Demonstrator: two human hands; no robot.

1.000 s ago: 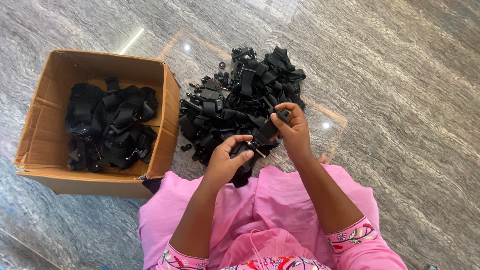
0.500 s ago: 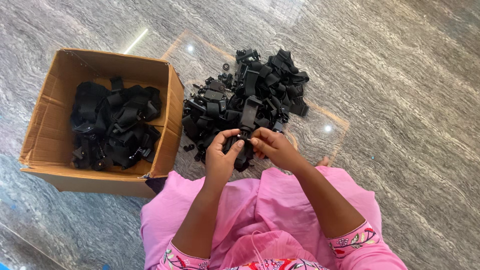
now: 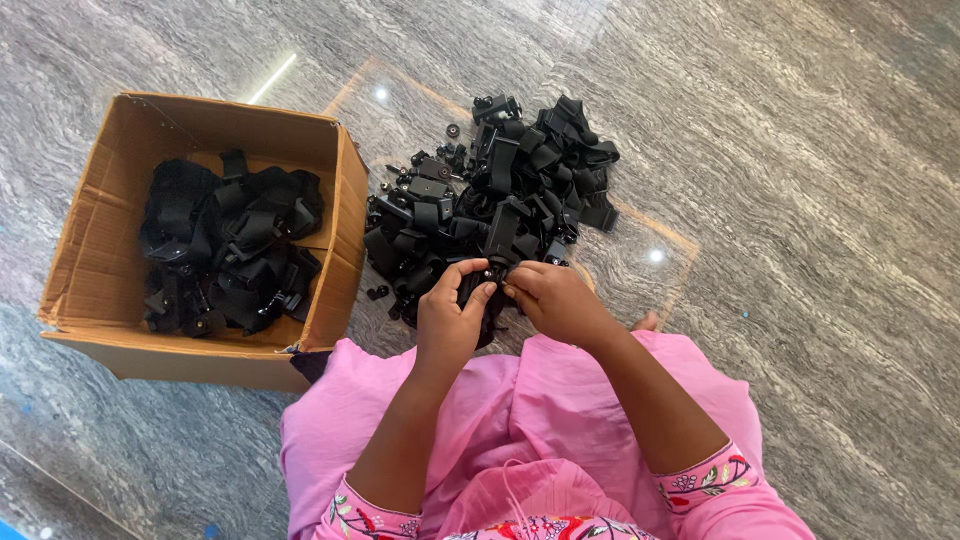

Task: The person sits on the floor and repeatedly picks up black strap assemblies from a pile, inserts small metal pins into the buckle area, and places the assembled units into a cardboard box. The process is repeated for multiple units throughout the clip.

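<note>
Between both hands (image 3: 505,295), a black webbing strap (image 3: 497,238) over glossy veined marble (image 3: 800,200)

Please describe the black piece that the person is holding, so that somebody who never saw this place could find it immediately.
Start at the cardboard box on the grey marble floor; to its right lies a pile of black straps and clips. At the near edge of this pile, the left hand and right hand meet on one black strap piece. Unlike the others, it is pinched between fingers.

Grey veined stone floor (image 3: 820,150). Open cardboard box (image 3: 95,250) sits directly on it. Pile of black straps (image 3: 500,190) lies just right of the box.
</note>
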